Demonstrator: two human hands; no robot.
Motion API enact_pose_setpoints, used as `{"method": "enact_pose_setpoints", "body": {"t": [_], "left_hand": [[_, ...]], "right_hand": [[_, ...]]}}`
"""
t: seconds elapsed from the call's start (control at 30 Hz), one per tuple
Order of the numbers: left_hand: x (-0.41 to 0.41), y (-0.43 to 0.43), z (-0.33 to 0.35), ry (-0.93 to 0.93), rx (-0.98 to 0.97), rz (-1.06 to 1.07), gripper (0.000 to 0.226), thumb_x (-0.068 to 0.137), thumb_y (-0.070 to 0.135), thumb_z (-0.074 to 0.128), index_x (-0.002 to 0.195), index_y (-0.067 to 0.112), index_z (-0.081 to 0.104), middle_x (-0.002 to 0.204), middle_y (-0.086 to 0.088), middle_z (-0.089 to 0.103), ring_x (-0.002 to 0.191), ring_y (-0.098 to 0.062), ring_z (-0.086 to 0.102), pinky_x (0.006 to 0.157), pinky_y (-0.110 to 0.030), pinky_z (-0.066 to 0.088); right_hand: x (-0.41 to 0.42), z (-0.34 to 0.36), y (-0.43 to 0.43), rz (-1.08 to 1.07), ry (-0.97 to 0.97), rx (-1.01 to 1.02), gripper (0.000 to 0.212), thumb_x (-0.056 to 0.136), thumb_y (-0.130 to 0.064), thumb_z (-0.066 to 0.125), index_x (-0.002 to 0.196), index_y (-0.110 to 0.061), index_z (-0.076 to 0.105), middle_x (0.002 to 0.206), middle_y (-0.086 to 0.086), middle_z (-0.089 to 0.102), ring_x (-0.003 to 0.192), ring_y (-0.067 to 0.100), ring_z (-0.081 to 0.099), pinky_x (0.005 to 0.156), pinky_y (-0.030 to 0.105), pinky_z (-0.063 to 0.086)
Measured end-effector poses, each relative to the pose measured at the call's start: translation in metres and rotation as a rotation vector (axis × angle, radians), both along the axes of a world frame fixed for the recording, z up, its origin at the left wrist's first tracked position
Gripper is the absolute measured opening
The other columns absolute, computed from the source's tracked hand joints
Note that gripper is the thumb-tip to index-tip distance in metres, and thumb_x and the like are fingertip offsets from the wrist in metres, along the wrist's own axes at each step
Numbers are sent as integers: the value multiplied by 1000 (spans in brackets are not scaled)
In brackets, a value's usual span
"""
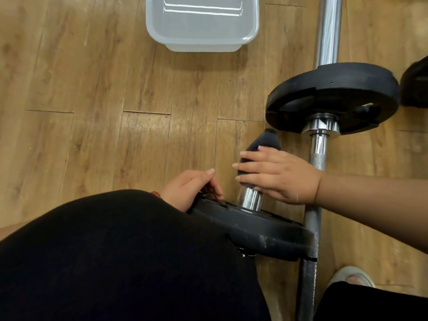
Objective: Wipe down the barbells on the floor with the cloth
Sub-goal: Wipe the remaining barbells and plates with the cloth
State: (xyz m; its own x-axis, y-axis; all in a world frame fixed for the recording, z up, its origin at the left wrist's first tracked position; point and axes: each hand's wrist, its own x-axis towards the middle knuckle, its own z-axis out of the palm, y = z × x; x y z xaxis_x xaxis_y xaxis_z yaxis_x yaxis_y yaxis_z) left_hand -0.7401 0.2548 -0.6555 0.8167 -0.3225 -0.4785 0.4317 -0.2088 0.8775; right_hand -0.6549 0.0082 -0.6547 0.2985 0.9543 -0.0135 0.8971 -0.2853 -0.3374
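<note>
The right hand (pixel 278 174) curls its fingers around a soft dark cloth (pixel 266 142) wrapped over the shiny cylindrical chrome barbell sleeve (pixel 251 200). The left hand (pixel 190 188) grips the round matte-black plate (pixel 254 225) by its rim.

Bright, even indoor light; white glare streaks on the plastic tub (pixel 202 24) and chrome bar (pixel 328 28), soft shadows on the floor (pixel 92 100), slight wide-angle bending at edges.
</note>
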Motion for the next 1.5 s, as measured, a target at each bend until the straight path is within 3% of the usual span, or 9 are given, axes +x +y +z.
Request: {"method": "enact_pose_setpoints", "body": {"t": [0.1, 0.27, 0.57, 0.77, 0.93, 1.03, 1.2, 1.33, 1.5], "left_hand": [[2, 0, -1, 4, 3, -40, 52, 95, 43, 30, 85, 9, 68, 84, -6, 72, 86, -17, 67, 86, -28, 49], [20, 1, 1, 79, 74, -185, 48, 100, 41, 33, 92, 8, 67, 85, -7, 73, 85, -18, 68, 88, -32, 50], [63, -28, 28, 349, 230, -413, 42, 103, 39, 28, 94, 14, 60, 88, 0, 67, 82, -17, 65, 85, -37, 50], [47, -28, 32, 199, 201, -294, 43, 103, 36, 29, 88, 14, 63, 85, 1, 68, 84, -15, 65, 86, -38, 51], [25, -20, 46, 134, 175, -333, 51, 100, 46, 29, 91, 17, 70, 91, 10, 70, 90, -3, 63, 90, -27, 45], [18, -22, 56, 80, 213, -326, 52, 92, 54, 30, 89, 23, 71, 93, 11, 69, 92, -2, 61, 91, -26, 43], [15, -31, 74, -2, 473, -293, 50, 100, 45, 26, 89, 17, 66, 88, 3, 67, 86, -10, 60, 84, -28, 45], [-2, -35, 81, 56, 747, -140, 61, 96, 57, 16, 100, 17, 62, 98, -1, 64, 96, -18, 57, 93, -40, 44], [-14, -68, 87, 120, 804, 219, 49, 99, 47, 27, 91, 16, 64, 85, -2, 62, 93, -22, 57, 90, -38, 43]], "right_hand": [[-8, -1, 4, -210, -8, 18, 40, 102, -30, 33, 128, -13, 58, 141, 10, 50, 140, 32, 27, 114, 48, 23], [-18, -3, -11, 78, -65, 2, 39, 103, -29, 28, 138, -20, 43, 146, 4, 45, 141, 26, 27, 118, 39, 15], [-40, -3, -4, -434, 237, -15, 53, 101, -41, 26, 149, -18, 27, 159, -4, 6, 147, 17, -14, 116, 38, 4], [-36, 7, 16, -778, 664, 158, 49, 102, -40, 30, 146, -41, 8, 155, -21, -15, 142, -5, -11, 105, 2, -1], [-31, 13, 29, -1297, 1113, 237, 46, 101, -42, 37, 145, -49, 25, 152, -10, 32, 141, 16, 29, 110, 22, 20], [-23, 9, 35, -1439, 1398, 415, 25, 98, -39, 47, 112, -54, 61, 136, -4, 54, 123, 20, 52, 110, 40, 37], [-17, 13, 53, -1584, 1484, 437, 16, 90, -43, 55, 93, -36, 69, 113, 5, 66, 107, 27, 62, 100, 46, 46], [-23, -8, 54, -1842, 1661, 380, 98, 33, -76, 69, 117, -26, 62, 114, 11, 65, 101, 35, 64, 96, 54, 46], [-22, 14, 58, -1843, 1868, 282, 82, 61, -74, 64, 116, -12, 59, 110, 21, 65, 98, 41, 64, 95, 57, 45]]}}
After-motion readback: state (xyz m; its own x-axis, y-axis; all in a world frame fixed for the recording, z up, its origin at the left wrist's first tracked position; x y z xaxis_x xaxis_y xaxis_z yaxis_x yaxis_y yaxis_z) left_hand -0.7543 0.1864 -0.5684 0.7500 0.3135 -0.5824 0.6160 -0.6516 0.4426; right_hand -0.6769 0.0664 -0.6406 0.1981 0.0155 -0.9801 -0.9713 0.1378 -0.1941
